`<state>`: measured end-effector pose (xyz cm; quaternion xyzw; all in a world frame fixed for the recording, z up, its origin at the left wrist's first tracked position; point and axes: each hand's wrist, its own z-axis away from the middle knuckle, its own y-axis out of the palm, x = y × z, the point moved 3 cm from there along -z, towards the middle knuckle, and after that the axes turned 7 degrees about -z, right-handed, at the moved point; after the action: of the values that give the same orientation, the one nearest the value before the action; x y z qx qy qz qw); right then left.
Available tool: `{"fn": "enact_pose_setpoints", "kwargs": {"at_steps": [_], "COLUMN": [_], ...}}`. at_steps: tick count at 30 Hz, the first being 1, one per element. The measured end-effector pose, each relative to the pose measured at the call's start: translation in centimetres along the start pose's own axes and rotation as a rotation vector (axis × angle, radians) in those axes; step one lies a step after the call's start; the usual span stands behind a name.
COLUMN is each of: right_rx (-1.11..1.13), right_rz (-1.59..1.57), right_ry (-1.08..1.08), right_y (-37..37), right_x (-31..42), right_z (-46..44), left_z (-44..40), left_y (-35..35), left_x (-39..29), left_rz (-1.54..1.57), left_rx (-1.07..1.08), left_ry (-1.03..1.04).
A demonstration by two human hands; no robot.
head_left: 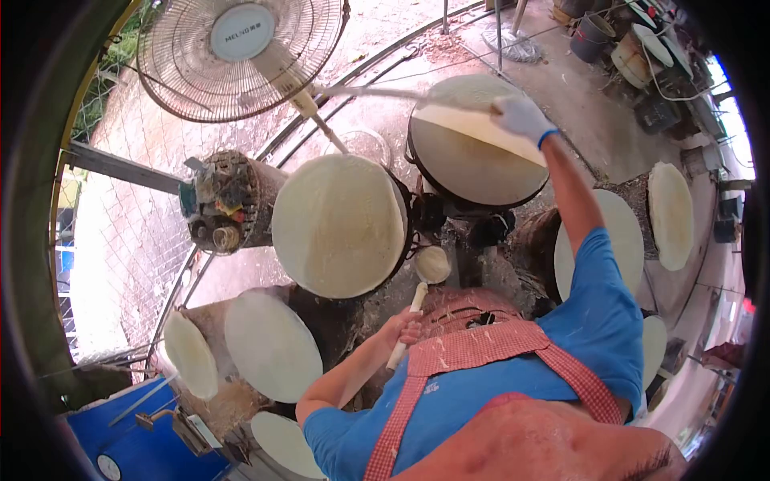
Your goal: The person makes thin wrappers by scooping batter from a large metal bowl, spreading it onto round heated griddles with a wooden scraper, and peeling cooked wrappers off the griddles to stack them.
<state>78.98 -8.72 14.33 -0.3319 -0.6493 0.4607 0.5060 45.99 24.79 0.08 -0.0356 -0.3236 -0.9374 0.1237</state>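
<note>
My left hand (407, 327), bare, is closed around the pale handle of a ladle (433, 264), whose round bowl holds a cream-coloured liquid. Up at the far right griddle (481, 180), my right hand (523, 119) wears a white glove with a blue cuff. It is closed on a long thin stick (385, 94), which reaches left past the griddle's edge and is blurred by motion. Beneath the stick, a pale yellowish sheet (485, 132) covers part of that round surface. Left of it, another round griddle (341, 228) carries a pale, thin layer.
A standing fan (241, 56) is at the upper left, beside a rusty drum (228, 200). More pale round surfaces ring me, such as a left one (273, 345) and a right one (613, 240). Buckets (592, 38) stand at the upper right; a blue panel (136, 433) is lower left.
</note>
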Motion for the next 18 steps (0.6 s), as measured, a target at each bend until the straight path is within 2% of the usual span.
{"fn": "enact_pose_setpoints", "kwargs": {"at_steps": [3, 5, 7, 8, 11, 12, 13, 15, 16, 18], "right_rx": [-0.135, -0.172, -0.199, -0.218, -0.41, -0.555, -0.703, -0.838, -0.923, -1.069], "right_rz": [0.02, -0.191, -0.362, -0.359, -0.466, -0.472, -0.471, -0.42, -0.257, 0.125], "right_ry": [-0.011, 0.115, 0.34, 0.348, 0.415, 0.463, 0.511, 0.596, 0.517, 0.403], "right_y": [-4.0, -6.5, -10.1, -11.7, -15.6, -16.9, -18.2, -18.8, -18.4, -18.3], "right_x": [-4.8, -8.3, -10.7, -12.3, -17.8, -19.0, -20.8, -26.2, -29.3, -36.1], "right_z": [-3.5, -4.8, -4.4, -4.1, -0.5, 1.7, 4.2, 8.1, 9.7, 16.4], "left_z": [0.0, 0.0, -0.4, -1.2, -2.0, -1.7, -2.2, -3.5, -2.8, -4.2], "left_y": [0.4, 0.9, 0.7, 0.1, -0.1, 0.9, 0.9, 0.6, 2.6, 2.2], "left_x": [-1.0, -1.4, -1.3, -1.3, -0.7, -0.5, -0.3, 0.7, 1.0, 1.9], "left_rz": [-0.07, -0.081, -0.078, -0.117, -0.078, -0.13, -0.17, 0.028, 0.029, 0.018], "left_rx": [0.03, 0.061, 0.0, -0.004, 0.003, -0.128, -0.138, -0.01, 0.019, 0.046], "left_ry": [-0.004, -0.012, -0.073, -0.063, -0.09, -0.045, -0.062, -0.141, -0.147, -0.171]}}
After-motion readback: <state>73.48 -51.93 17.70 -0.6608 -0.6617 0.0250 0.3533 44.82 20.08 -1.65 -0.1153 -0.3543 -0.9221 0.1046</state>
